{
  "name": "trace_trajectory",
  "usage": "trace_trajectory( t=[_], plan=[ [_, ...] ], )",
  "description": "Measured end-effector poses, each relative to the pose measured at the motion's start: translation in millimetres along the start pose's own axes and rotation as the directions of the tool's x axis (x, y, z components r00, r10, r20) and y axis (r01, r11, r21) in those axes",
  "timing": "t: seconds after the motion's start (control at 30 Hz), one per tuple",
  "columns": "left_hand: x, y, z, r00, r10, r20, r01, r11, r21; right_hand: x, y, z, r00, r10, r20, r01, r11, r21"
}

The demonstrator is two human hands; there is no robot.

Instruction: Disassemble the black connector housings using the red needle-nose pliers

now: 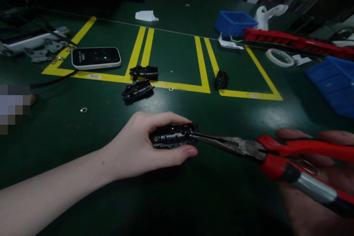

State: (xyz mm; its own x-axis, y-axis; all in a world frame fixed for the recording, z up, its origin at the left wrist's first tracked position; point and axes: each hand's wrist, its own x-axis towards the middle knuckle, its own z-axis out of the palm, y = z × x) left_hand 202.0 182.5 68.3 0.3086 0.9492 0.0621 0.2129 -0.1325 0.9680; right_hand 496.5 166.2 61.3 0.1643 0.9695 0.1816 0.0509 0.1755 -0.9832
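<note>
My left hand is closed around a black moulded plastic part, thumb along its near side and fingers along the far side. Red-handled needle-nose pliers are in my right hand, which wraps the grips at the right edge. The tips of the pliers meet the right end of the black part; whether they pinch something there is too small to tell. Beyond my left hand lie two similar black parts, side by side, and a small metal ring. Another black piece rests farther right.
Yellow tape marks boxes on the green table. A white-edged device with a green light stands left, near another metal ring. Blue bins, a red strip and a tape roll occupy the right.
</note>
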Motion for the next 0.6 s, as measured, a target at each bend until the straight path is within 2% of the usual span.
trace_trajectory(
  t=[0.03,0.1,0.5,0.6],
  plan=[
    [0.0,-0.1,0.0,1.0,0.006,-0.002,-0.006,1.0,0.007,1.4,0.8,4.8,0.997,-0.076,0.014,0.077,0.996,-0.052],
    [0.1,-0.1,0.0,1.0,0.02,-0.005,-0.02,1.0,0.02,3.7,1.3,11.4,0.993,-0.113,0.024,0.115,0.989,-0.094],
    [0.5,0.2,-0.1,1.0,0.003,-0.026,-0.002,0.999,0.049,4.1,-6.3,21.0,0.998,-0.034,0.05,0.037,0.997,-0.066],
    [0.3,0.6,0.1,1.0,0.011,-0.028,-0.01,0.999,0.051,1.0,-6.4,24.7,0.997,-0.067,0.034,0.069,0.996,-0.057]
  ],
)
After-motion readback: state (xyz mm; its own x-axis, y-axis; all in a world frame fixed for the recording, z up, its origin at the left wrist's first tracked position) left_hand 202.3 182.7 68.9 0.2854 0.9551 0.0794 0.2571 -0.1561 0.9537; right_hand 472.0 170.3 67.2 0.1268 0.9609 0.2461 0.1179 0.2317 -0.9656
